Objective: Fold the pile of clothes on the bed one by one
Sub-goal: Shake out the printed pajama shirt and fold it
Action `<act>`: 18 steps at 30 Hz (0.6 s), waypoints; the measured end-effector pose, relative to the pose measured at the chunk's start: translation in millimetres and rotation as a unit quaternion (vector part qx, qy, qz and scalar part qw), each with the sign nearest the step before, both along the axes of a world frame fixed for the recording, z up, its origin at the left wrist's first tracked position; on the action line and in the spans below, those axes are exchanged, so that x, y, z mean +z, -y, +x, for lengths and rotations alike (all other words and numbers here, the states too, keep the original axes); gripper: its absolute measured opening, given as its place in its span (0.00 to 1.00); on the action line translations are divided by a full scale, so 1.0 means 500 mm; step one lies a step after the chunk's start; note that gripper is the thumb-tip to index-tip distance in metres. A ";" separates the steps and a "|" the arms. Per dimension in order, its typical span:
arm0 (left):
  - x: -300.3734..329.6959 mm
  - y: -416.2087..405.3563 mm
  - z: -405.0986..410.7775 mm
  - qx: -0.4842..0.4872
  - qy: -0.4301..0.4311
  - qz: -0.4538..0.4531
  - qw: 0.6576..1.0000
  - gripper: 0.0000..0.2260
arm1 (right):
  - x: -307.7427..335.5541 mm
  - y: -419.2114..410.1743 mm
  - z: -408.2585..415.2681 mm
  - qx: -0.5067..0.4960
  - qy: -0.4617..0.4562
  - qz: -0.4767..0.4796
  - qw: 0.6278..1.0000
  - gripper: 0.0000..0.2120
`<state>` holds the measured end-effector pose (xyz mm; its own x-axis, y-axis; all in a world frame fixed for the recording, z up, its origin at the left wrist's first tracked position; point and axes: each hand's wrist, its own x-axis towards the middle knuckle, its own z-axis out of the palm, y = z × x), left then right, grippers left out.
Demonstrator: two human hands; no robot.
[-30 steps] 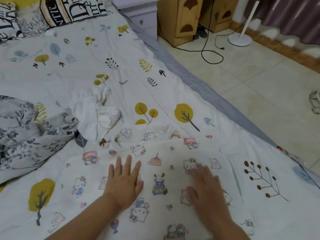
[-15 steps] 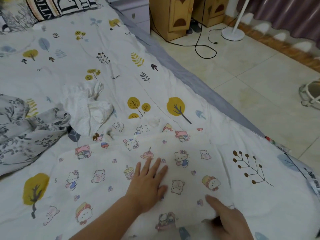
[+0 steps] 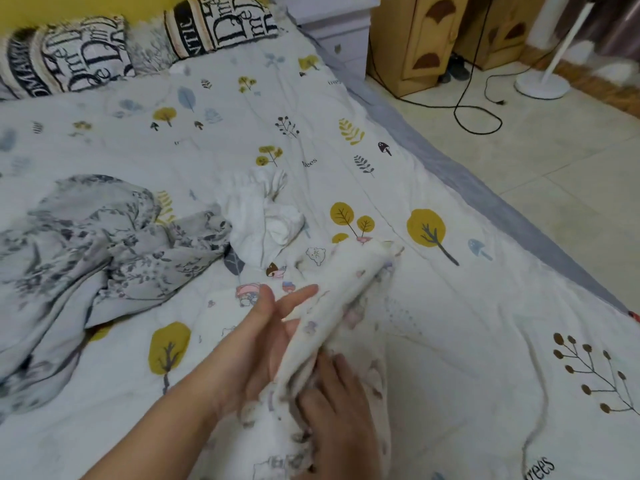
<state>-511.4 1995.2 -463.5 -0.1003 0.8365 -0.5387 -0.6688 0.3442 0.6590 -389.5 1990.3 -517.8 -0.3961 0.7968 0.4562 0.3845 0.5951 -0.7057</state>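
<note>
1. A crumpled grey floral garment [image 3: 104,244] lies heaped by the left edge of the bed [image 3: 450,341], on the tree-printed bedsheet [image 3: 221,140].
2. Two pillows with black lettering [image 3: 138,46] sit along the bed's far edge, against a yellow wall.
3. A small white garment [image 3: 263,216] lies bunched just right of the grey one, touching it, toward the middle of the bed.
4. The left hand [image 3: 266,337] is held edge-up with fingers straight and relaxed, its palm against the left side of a raised fold of the cartoon-print cloth [image 3: 346,299].
5. That cloth lies at the near edge of the bed, in front of the person; one side is lifted into a ridge that runs from the near edge toward the bed's middle, the rest lying flat beneath.
6. The right hand [image 3: 339,403] grips the lifted cloth low down, fingers curled into the fabric.
7. Past the bed's right edge stand a wooden cabinet [image 3: 429,36], a looped black cable [image 3: 478,112] and a white fan base [image 3: 542,85] on the tiled floor [image 3: 554,174].
</note>
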 end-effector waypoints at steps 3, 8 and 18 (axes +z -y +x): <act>-0.001 0.066 -0.069 0.020 0.067 0.013 0.997 0.48 | -0.013 0.055 -0.064 0.013 0.045 0.052 0.998 0.13; -0.048 0.165 -0.147 0.045 -0.065 -0.094 0.992 0.41 | -0.056 0.140 -0.127 0.096 0.163 0.023 0.982 0.05; -0.128 0.165 -0.136 0.020 -0.473 -0.192 0.859 0.16 | -0.052 0.104 -0.093 0.201 0.211 -0.046 0.955 0.17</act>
<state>-579.2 1912.8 -527.6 -0.6699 0.6012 -0.4357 0.0884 0.6473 0.7571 -436.1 1938.3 -544.0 -0.8118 0.5707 0.1234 0.3999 0.6974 -0.5948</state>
